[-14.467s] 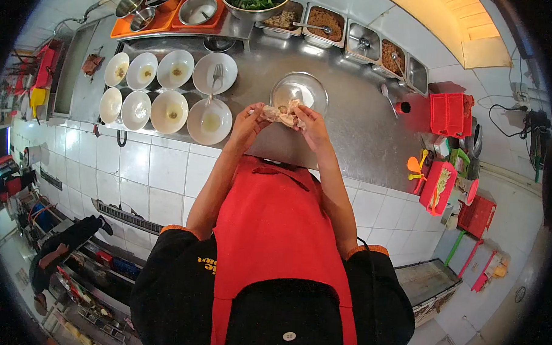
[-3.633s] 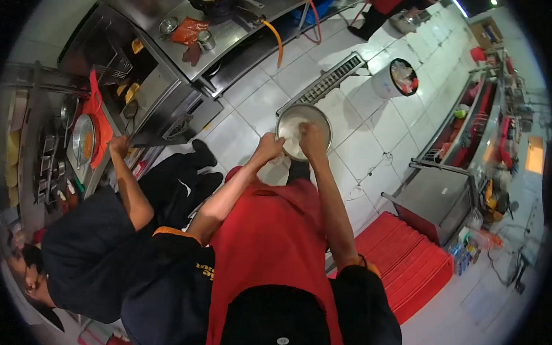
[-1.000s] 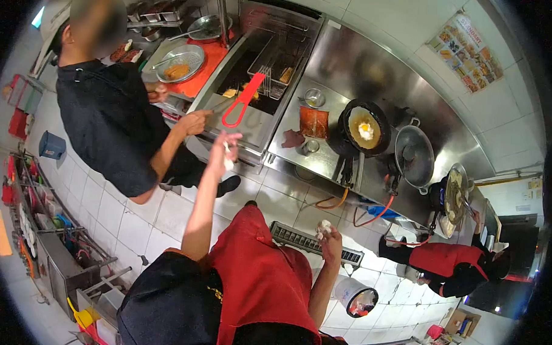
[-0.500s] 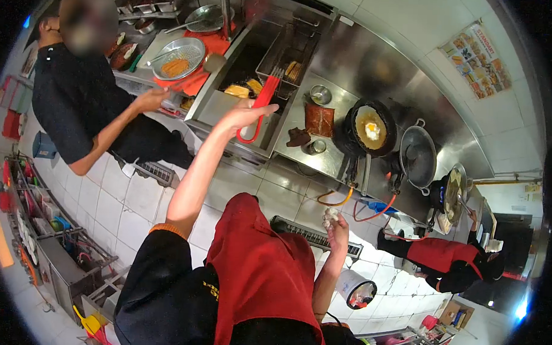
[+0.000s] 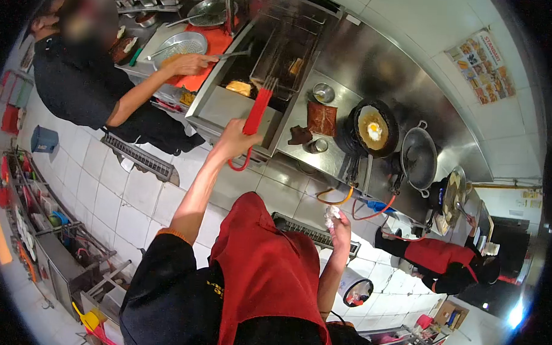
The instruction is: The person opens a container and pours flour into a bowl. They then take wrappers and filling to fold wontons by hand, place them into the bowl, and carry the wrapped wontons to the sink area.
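Observation:
My left hand [image 5: 236, 140] is closed on the red handle of a fryer basket [image 5: 258, 110], whose wire prongs reach toward the wire mesh [image 5: 287, 51] over the fryer [image 5: 227, 104]. A golden fried piece [image 5: 296, 66] shows within the basket, and another golden piece [image 5: 238, 88] lies in the fryer, left of it. My right hand [image 5: 342, 232], low and in front of the stove, pinches a crumpled white cloth or tissue [image 5: 331, 216]. Beyond it, a frying pan [image 5: 354, 136] holds an egg [image 5: 375, 131] on the burner.
At left, a co-worker's hand [image 5: 191, 64] holds a metal tool near a strainer [image 5: 192, 43]. A wok [image 5: 418, 159] stands right of the pan. Steel cups and a brown packet [image 5: 321, 119] sit on the counter. Another person [image 5: 443, 257] works at far right; a bin [image 5: 358, 292] stands below.
My left hand has drawn the red handle down toward me, its fingers now wrapped round it. The co-worker's hand has moved up and right with the tool. My right hand stays nearly in place.

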`<state>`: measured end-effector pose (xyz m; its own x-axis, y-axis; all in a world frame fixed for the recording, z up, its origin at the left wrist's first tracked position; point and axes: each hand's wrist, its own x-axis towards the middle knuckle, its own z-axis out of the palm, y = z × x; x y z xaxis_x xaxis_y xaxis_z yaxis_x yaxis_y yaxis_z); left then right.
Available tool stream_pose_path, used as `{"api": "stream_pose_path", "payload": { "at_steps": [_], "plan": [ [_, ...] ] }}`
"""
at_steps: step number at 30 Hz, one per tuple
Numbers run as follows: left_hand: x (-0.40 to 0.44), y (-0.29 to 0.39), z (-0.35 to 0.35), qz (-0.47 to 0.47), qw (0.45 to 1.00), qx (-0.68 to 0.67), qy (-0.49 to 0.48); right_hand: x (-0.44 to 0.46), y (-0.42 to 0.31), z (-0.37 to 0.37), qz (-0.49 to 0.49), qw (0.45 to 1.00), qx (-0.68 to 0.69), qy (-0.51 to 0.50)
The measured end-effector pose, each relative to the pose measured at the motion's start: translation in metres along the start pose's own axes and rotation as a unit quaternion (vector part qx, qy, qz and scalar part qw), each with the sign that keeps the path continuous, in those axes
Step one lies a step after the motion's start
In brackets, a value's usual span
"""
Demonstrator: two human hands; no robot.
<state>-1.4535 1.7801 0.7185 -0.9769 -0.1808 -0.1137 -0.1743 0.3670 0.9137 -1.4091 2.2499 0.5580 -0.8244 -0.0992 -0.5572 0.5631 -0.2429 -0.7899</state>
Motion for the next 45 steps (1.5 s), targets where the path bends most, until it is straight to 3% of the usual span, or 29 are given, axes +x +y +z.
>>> {"api": "stream_pose_path", "payload": {
  "at_steps": [5,16,31,45],
  "plan": [
    [-0.018,-0.05,0.014,0.007,1.0,0.004,0.022,0.002,0.003,-0.001,0.014,1.0,0.005,-0.009],
    [-0.069,-0.044,0.024,0.012,1.0,-0.016,0.005,0.005,0.003,0.014,0.015,1.0,0.009,-0.004],
    [-0.109,-0.052,0.015,-0.067,0.996,-0.045,-0.024,0.013,0.01,0.017,0.014,0.999,-0.002,-0.035],
    [-0.003,-0.086,0.017,0.014,0.999,0.044,-0.02,0.01,0.01,0.022,0.032,0.999,-0.019,-0.008]
  ]
}}
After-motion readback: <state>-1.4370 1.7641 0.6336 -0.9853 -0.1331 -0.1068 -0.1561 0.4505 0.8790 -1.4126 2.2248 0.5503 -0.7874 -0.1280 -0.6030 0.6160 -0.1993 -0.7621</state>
